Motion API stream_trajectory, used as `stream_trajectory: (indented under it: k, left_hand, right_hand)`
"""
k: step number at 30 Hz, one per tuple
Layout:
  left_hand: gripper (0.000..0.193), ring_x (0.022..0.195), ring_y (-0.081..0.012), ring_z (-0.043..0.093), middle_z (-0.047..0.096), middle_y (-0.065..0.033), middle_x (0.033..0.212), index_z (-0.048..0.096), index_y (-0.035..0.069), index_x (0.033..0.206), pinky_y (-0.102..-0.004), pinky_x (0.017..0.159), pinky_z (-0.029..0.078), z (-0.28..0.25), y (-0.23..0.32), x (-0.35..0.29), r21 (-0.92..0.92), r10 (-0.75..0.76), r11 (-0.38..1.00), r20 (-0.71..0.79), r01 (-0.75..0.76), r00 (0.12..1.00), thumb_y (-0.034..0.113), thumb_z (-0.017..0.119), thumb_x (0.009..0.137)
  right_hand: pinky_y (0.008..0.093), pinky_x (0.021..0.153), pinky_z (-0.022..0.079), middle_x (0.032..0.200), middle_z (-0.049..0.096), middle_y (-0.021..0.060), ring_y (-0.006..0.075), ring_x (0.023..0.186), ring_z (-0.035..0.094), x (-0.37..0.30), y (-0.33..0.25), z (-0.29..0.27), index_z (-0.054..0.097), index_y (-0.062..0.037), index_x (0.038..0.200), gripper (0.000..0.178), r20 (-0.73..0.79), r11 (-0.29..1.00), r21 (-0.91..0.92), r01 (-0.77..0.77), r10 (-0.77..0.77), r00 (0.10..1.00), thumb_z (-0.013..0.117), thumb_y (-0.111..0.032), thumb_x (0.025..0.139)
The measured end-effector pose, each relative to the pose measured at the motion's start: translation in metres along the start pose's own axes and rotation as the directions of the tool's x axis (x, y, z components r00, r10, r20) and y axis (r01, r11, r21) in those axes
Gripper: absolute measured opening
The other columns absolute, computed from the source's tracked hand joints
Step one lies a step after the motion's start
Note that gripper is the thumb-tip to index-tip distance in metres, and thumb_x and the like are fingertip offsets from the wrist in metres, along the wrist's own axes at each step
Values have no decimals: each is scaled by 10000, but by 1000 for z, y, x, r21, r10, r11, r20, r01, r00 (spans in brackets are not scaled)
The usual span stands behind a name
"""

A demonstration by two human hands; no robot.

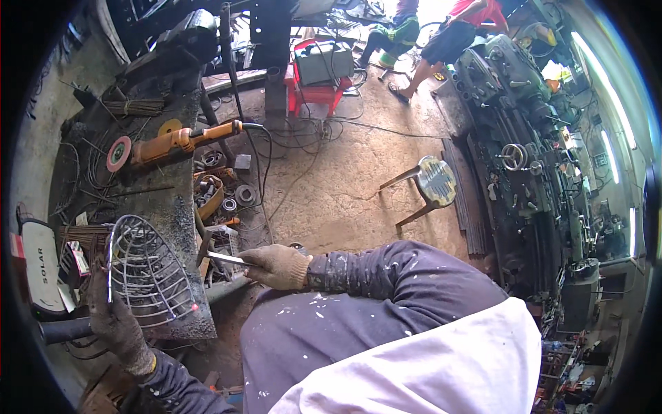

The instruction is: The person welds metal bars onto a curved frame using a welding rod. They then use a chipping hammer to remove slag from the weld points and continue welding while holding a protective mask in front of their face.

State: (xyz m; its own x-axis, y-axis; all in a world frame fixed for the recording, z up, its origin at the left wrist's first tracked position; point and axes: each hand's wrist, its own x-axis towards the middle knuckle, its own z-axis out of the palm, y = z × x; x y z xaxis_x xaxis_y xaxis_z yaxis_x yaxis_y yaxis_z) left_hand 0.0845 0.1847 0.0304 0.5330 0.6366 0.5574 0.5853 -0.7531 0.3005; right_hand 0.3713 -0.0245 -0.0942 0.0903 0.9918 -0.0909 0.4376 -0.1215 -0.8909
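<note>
Left hand [118, 326] is curled onto the rim of this wire basket [152, 277] on the bench [181, 214], right hand [279, 267] has a closed fist round a hammer [231, 259].

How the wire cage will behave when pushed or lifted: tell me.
The wire cage is probably stiff, given its crossing metal bars. It looks light for its size, being mostly gaps. Its bowed shape may let it rock if the left hand pushes.
</note>
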Motion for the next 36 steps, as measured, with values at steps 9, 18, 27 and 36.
stream_trajectory:
  k: [9,18,27,36]
  left_hand:
    - [309,1046,-195,641,694,-118,1176,656,38,1267,-309,894,491,-2,5,0,-222,-140,965,3,138,990,105,621,968]
    - [340,860,-138,634,689,-70,1075,656,96,1288,-283,761,510,-2,-5,-15,-121,-113,987,-72,104,991,105,666,948]
    - [286,915,-245,691,718,-168,1013,683,-10,1154,-372,775,551,1,8,-10,-152,-62,988,-188,33,980,3,585,886]
    - [241,951,-316,653,672,-148,1081,667,33,1138,-393,800,525,4,0,-26,102,4,994,-295,28,955,92,643,905]
  right_hand:
    - [326,713,544,887,692,132,196,795,676,7,7,4,615,-25,1206,295,-8,991,123,-50,52,999,659,-141,938]
    - [350,692,536,866,688,149,231,760,686,23,-5,16,615,-21,1243,332,82,999,-33,-21,23,996,628,-195,960]
    - [415,667,551,903,688,177,350,776,696,27,-23,20,569,-91,1343,412,39,949,-149,279,-276,960,606,-193,946]
    - [425,618,551,875,688,149,328,763,695,21,-28,31,560,-121,1368,434,110,885,-277,374,-357,927,615,-204,945]
